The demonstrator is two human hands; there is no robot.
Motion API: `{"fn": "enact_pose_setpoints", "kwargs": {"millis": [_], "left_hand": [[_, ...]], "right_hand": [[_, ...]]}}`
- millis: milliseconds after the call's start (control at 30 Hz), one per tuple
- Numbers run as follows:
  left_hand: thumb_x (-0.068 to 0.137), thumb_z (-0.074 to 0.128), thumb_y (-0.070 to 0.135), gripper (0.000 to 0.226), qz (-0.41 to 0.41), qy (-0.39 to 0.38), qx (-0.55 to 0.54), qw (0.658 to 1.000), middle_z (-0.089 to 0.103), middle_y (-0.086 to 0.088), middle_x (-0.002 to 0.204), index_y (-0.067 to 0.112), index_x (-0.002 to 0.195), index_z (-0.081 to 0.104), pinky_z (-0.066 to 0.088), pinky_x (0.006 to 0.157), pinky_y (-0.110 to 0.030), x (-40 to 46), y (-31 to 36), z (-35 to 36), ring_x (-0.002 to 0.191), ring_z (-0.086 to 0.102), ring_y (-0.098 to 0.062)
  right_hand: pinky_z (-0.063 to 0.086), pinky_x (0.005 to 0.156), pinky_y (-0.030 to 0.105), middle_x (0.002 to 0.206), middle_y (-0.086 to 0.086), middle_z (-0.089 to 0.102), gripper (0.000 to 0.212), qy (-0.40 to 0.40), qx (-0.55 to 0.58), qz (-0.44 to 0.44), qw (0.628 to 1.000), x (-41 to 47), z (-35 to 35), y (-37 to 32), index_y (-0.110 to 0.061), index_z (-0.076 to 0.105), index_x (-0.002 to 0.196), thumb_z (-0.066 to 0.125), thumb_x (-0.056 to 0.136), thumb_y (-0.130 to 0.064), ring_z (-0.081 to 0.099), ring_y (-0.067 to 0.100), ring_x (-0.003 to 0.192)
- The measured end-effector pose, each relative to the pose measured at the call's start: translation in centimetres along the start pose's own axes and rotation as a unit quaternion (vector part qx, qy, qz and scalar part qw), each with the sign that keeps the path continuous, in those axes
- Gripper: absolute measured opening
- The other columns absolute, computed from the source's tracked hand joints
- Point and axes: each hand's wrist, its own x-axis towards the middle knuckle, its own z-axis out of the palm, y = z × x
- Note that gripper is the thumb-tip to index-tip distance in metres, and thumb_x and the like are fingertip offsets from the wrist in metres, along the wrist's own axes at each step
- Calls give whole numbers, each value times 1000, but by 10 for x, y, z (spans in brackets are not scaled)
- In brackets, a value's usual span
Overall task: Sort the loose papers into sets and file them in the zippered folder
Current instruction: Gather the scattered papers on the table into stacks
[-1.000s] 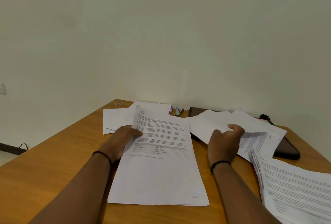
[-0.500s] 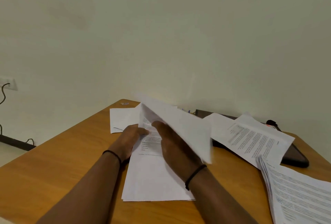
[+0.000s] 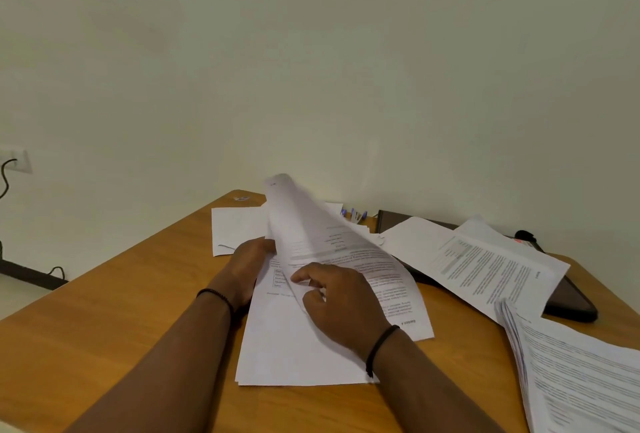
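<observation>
Wooden desk [image 3: 104, 346] against a cream wall: right hand [image 3: 341, 304] pinches a printed sheet [image 3: 332, 242], lifted and curled over the central paper stack [image 3: 294, 346]; left hand [image 3: 251, 264] rests on that stack's far left edge, fingers hidden under the sheet. Dark zippered folder [image 3: 571, 304] lies far right under loose pages [image 3: 485, 266]; another fanned stack [image 3: 581, 373] sits near right.

Wooden table [image 3: 104, 328] against plain cream wall [image 3: 346, 68]
</observation>
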Motion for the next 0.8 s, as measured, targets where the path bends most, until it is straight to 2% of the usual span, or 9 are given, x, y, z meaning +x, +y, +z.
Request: {"fn": "enact_pose_setpoints", "kwargs": {"millis": [167,233,300,400,500,567,633,700,800], "left_hand": [[102,46,30,24,8,21,-25,999,71,-12,100,17,99,66,54,75,-38,1,-3,2,88,66,-32],[102,47,29,24,5,22,-21,1000,72,-13,98,16,99,67,54,69,-35,1,-2,1,85,67,-31],[101,50,27,21,0,18,-22,1000,72,-13,95,14,99,65,53,67,-35,2,-2,0,81,67,-31],[102,51,21,13,-23,6,-34,999,71,-15,101,14,103,61,54,67,-39,-1,0,-2,84,67,-34],[102,51,18,18,-30,-14,-48,998,71,-18,110,10,114,61,56,70,-44,-1,0,-3,90,68,-36],[102,50,18,22,-25,-33,-58,997,70,-19,114,8,119,61,57,68,-43,-2,1,-4,90,68,-36],[102,50,19,23,-15,-46,-65,997,71,-19,115,10,120,61,58,64,-41,-2,0,-6,88,70,-34],[102,51,20,23,-10,-51,-75,996,72,-18,113,12,120,62,59,61,-40,-3,0,-7,85,71,-34],[101,53,21,22,-12,-53,-88,995,73,-17,111,13,119,63,59,58,-39,-4,-1,-8,81,73,-33]], "right_hand": [[54,72,17,100,-14,73,29,5,101,23,995,-4,2,3,-26,74,105,52,87,-19,64,1,78],[50,58,19,86,-8,74,25,-11,159,41,986,-5,2,3,-24,74,103,53,90,-23,62,5,60],[52,51,26,80,-4,74,25,-20,217,64,974,-5,1,-1,-20,73,97,55,94,-37,63,13,53],[51,57,23,75,-7,69,32,97,95,76,988,-1,-3,9,-20,70,81,55,95,-44,64,11,62],[49,72,24,95,-4,66,12,226,-60,171,957,0,-18,30,-22,68,96,61,92,-30,62,15,88],[49,87,35,117,3,60,34,190,-126,282,932,-4,-28,45,-20,58,120,61,91,-38,57,22,106],[48,93,41,126,9,54,55,144,-138,372,907,-7,-36,54,-17,44,130,58,89,-51,53,28,113],[50,89,40,123,11,54,62,134,-101,404,899,-8,-40,59,-16,36,131,58,88,-55,55,30,109],[46,72,25,121,8,58,58,150,38,375,914,-8,-42,59,-20,30,134,65,90,-39,58,22,99]]}}
